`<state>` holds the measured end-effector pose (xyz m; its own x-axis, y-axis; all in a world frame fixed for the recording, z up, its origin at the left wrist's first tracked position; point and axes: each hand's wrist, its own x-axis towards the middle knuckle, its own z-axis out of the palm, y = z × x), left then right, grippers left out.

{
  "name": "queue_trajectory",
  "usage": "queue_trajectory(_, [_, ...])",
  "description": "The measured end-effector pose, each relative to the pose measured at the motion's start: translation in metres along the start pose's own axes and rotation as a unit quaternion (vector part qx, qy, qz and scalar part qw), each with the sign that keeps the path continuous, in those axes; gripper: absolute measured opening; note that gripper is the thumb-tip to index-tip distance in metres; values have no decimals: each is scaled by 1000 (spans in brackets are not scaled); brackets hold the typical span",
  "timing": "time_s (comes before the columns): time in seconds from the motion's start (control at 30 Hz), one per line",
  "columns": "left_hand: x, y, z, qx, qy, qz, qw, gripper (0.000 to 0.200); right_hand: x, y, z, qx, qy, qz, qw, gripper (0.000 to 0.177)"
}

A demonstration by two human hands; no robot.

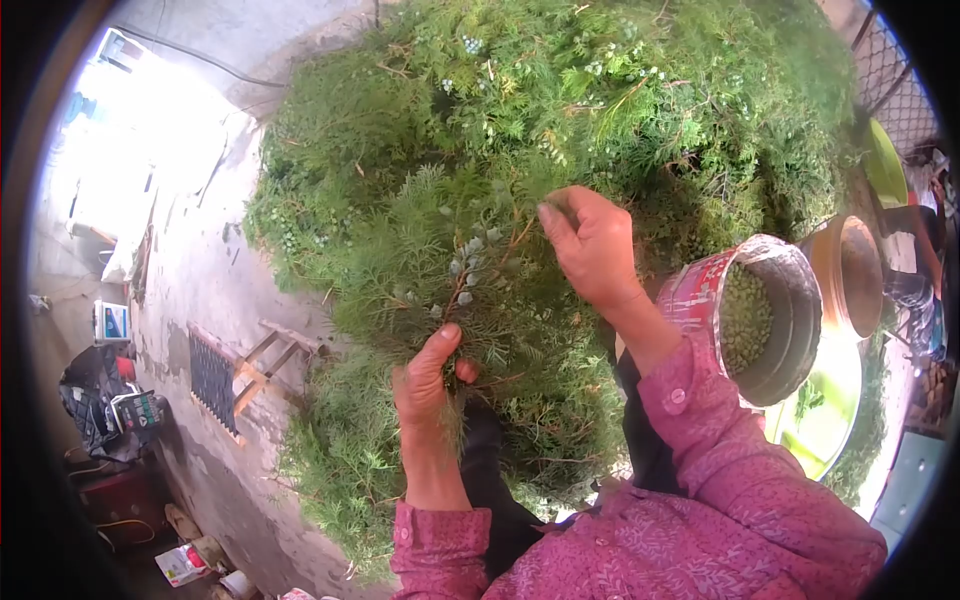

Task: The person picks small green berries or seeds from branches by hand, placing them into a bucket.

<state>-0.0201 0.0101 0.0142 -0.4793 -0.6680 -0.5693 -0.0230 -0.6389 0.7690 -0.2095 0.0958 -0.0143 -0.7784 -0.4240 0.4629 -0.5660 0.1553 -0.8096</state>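
Observation:
My left hand (pixel 432 378) is closed around the lower part of an evergreen branch (pixel 464 290), thumb on top. Pale blue-green cones (pixel 474 256) cluster along its brown stem. Up and to the right, my right hand (pixel 592 243) has thumb and forefinger pinched together close to the far end of that stem; whatever lies between the fingertips is too small to make out. Behind and below both hands spreads a big heap of cut evergreen branches (pixel 560 110), some bearing similar cones. Beside my right forearm, a tilted metal bucket (pixel 790 335) holds many small green cones (pixel 745 320).
A brown pot (pixel 858 275) and a bright green basin (pixel 835 400) stand by the bucket at right. On the concrete floor (pixel 250 440) to the left is a small wooden stool (pixel 240 380). Dark bags and boxes (pixel 125 410) lie farther left. Wire mesh (pixel 895 90) shows at upper right.

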Motion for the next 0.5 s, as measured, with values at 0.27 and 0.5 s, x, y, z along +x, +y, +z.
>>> queue_trajectory(0.27, [0,6,-16,-83,-8,-18,996,21,24,14,-30,518,-44,405,752,24])
queue_trajectory(0.5, [1,5,-18,-76,-13,-19,997,24,16,23,-17,548,-169,470,671,31])
